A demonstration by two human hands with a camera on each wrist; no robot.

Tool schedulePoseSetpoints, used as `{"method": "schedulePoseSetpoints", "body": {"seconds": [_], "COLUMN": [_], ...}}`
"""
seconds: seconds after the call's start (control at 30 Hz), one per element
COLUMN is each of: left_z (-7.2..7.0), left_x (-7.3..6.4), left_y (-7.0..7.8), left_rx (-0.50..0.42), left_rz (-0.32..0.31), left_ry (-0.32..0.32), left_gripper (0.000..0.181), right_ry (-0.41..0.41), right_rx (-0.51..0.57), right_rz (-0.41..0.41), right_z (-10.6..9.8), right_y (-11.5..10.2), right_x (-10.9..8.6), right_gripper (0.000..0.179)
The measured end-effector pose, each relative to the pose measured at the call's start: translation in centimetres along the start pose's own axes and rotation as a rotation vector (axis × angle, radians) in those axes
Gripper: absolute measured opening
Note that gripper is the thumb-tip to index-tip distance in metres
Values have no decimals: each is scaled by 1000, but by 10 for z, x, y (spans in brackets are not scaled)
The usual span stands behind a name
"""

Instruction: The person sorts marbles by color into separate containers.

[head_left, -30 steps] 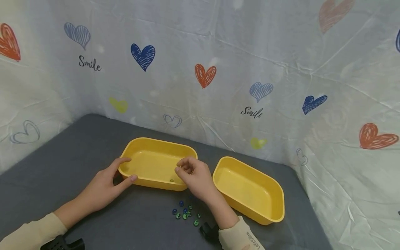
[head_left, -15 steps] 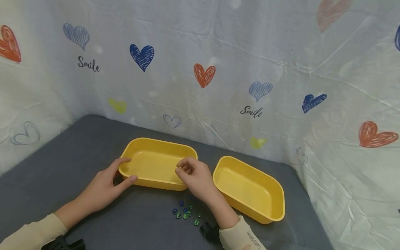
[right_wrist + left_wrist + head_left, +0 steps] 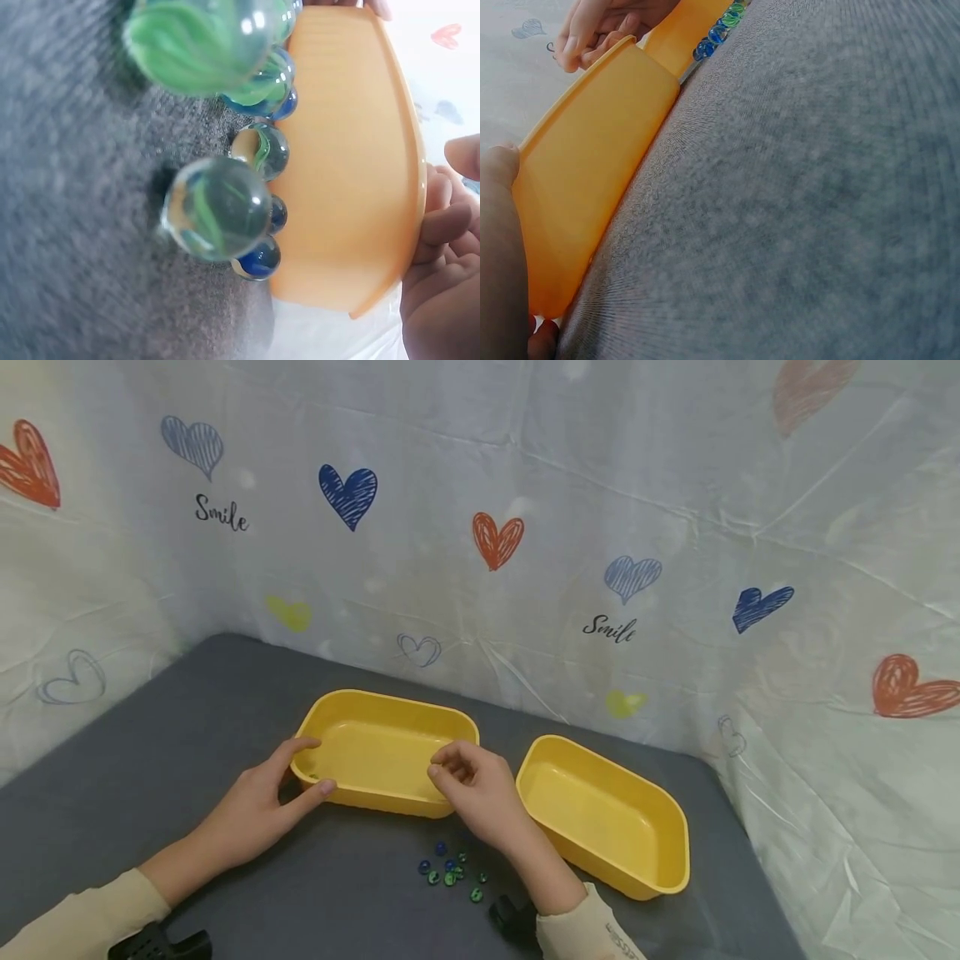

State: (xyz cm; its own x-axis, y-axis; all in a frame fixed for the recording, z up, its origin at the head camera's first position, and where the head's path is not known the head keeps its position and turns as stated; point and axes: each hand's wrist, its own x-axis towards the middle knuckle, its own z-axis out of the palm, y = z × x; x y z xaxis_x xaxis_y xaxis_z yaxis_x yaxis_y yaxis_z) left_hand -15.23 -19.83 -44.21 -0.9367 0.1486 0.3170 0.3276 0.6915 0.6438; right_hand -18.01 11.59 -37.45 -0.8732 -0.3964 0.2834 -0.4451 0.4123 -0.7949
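1. The left hand (image 3: 258, 802) grips the near-left corner of the left yellow tub (image 3: 386, 752), thumb on the outer wall and fingers hooked over the rim, so the tub is being steadied on the grey table (image 3: 150, 752).
2. The right hand (image 3: 480, 789) hovers at the tub's near-right corner with fingertips curled together. I cannot tell whether a marble is pinched between them.
3. I judge this to be the dropping step, marbles going one at a time into the steadied tub. The next move would call for a fine pinch on one small, rolling ball.
4. The loose marbles (image 3: 450, 870), blue and green glass, lie clustered near the table's front edge, just beside the right wrist.
5. The left tub holds a small greenish speck near its left end, probably a marble.
6. The right yellow tub (image 3: 603, 814) sits angled toward the table's right edge; I see nothing in it.
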Motion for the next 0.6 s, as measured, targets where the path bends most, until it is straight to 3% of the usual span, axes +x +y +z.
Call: {"method": "schedulePoseSetpoints", "body": {"seconds": [0.13, 0.27, 0.43, 0.6], "left_z": [1, 0, -1, 0], "left_x": [0, -1, -1, -1], "left_y": [0, 0, 2, 4], "left_rx": [-1, 3, -9, -20], "left_rz": [6, 11, 7, 15], "left_ry": [8, 9, 5, 11], "left_gripper": [68, 66, 65, 65], "right_ry": [-18, -30, -10, 5], "right_rx": [22, 37, 41, 18], "right_rz": [-7, 6, 4, -55], "right_z": [-6, -9, -6, -6], "right_y": [-23, -28, -9, 8], "right_x": [-9, -15, -18, -21], "right_gripper": [9, 5, 6, 13]}}
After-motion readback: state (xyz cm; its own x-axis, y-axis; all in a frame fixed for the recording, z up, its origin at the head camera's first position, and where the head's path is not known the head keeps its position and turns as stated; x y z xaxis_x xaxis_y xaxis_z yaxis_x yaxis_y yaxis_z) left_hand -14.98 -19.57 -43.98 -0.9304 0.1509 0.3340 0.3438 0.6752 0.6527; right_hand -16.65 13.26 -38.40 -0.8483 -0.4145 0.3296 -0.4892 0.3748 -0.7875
